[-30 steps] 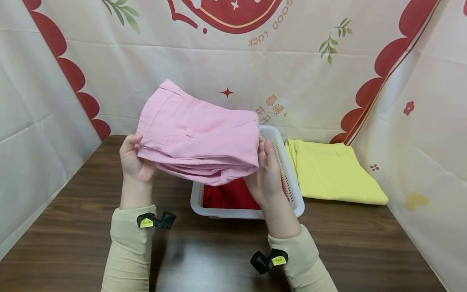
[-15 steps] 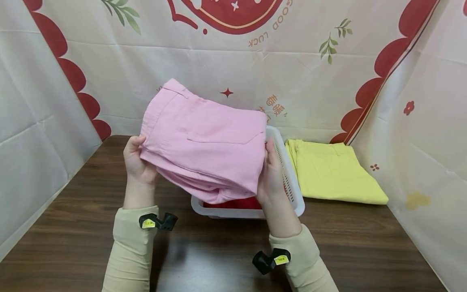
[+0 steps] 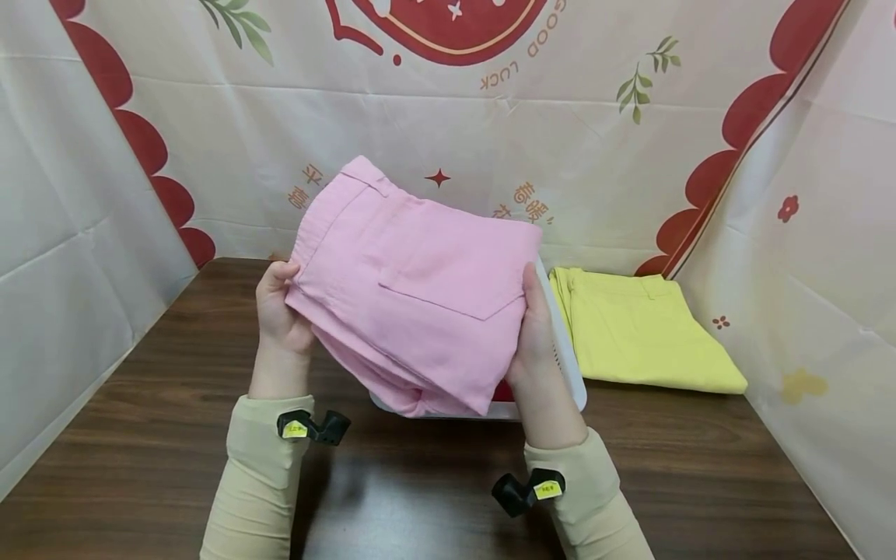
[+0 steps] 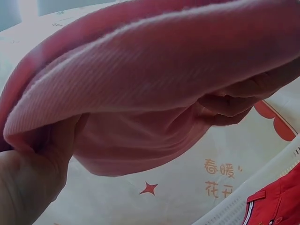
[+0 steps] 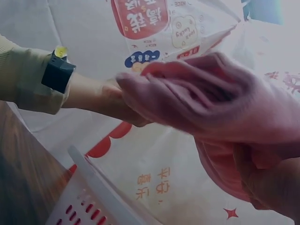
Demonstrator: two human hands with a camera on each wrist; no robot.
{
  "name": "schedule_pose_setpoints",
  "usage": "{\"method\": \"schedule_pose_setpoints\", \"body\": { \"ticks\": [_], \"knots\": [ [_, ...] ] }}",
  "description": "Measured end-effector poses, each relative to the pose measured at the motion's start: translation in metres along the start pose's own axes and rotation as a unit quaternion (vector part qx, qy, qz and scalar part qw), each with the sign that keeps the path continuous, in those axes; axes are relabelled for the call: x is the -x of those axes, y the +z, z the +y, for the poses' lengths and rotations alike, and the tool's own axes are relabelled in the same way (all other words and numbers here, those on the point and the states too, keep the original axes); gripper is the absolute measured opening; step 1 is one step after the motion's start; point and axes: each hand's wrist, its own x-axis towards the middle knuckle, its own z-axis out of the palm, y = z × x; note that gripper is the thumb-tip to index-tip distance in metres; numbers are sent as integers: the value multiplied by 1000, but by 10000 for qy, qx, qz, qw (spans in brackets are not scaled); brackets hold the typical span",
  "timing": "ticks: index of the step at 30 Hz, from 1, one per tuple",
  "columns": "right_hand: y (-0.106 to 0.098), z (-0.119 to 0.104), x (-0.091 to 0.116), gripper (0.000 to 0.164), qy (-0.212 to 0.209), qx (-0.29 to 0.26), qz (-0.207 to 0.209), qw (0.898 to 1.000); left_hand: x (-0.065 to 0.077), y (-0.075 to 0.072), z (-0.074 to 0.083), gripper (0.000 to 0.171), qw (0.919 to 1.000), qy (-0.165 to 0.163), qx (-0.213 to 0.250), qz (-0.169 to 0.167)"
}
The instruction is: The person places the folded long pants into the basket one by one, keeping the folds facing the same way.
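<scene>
**Both hands gripping the folded pink garment (image 3: 420, 288), held up off the table (image 3: 140, 404)**

Left hand (image 3: 283, 311): pinches the waistband end, thumb up at the edge. Right hand (image 3: 535, 327): grips the opposite end, thumb along the edge; left wrist view shows its fingers bent under the fabric.

Garment is tilted, waistband corner high at upper left, a pocket outline and one belt loop facing up. Layers sag open on the near lower side. Right wrist view has the folded end a bit blurred.

Sleeves (image 3: 255, 474) are pale beige, with a black camera mount (image 3: 313, 427) at each wrist, yellow label on both.

White basket (image 3: 570, 350) sits on the table, mostly hidden by the garment in the head view; its right rim shows past the right hand. Red garment (image 4: 276, 201) lies inside, with a button and a striped trim visible from the left wrist.

Yellow garment (image 3: 644, 334) lies folded flat on the table, just right of the basket; can't tell if they touch.

Table is dark wood grain. Behind it, a pale printed backdrop (image 3: 420, 117): red scallops, green sprigs, upside-down "GOOD LUCK".
</scene>
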Motion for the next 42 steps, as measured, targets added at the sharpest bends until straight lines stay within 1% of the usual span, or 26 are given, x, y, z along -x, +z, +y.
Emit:
{"method": "schedule_pose_setpoints", "body": {
  "ticks": [4,6,8,9,12,17,19,21,24,26,28,30,33,36,39,40,42],
  "knots": [
    [-4,-3,-2,39,103,64,-94,9999,0,1,1,19,9999,-73,6,-98],
    [-5,-4,-3,33,114,53,-91,9999,-1,1,2,17,9999,-79,26,-126],
    [-6,-5,-5,32,118,19,-41,9999,-2,2,2,15,9999,-50,100,-108],
    [-6,-5,-5,32,128,1,0,9999,-2,2,3,11,9999,-15,145,-76],
    [-5,-5,-7,33,161,-82,150,9997,-4,3,4,9,9991,42,413,67],
    [-2,-6,-9,30,122,-245,450,9986,-8,5,3,20,9951,172,895,391],
    [-1,-7,-8,30,53,-342,549,9979,-9,5,2,30,9912,146,1182,583],
    [1,-7,-7,32,-42,-496,591,9970,-9,4,1,43,9854,46,1532,742],
    [3,-8,-5,33,-220,-779,579,9950,-9,3,-1,57,9729,-187,2095,956],
    [4,-9,-3,31,-335,-966,575,9931,-10,2,-5,62,9700,-275,2191,1021],
    [5,-8,-1,28,-433,-1136,552,9910,-10,2,-9,66,9713,-327,2099,1072],
    [5,-8,1,27,-494,-1284,559,9889,-10,2,-14,67,9743,-350,1909,1143],
    [5,-9,4,26,-574,-1375,519,9875,-8,2,-22,65,9803,-350,1638,1045],
    [4,-11,7,26,-654,-1329,474,9878,-7,2,-30,56,9887,-461,1257,676],
    [2,-14,10,27,-782,-1273,469,9877,-4,0,-36,45,9948,-792,611,211],
    [2,-15,11,27,-835,-1266,459,9874,-4,0,-38,43,9949,-942,349,62],
    [2,-17,13,29,-933,-1295,408,9863,-1,-1,-42,43,9916,-1264,-237,-154]
  ]
}}
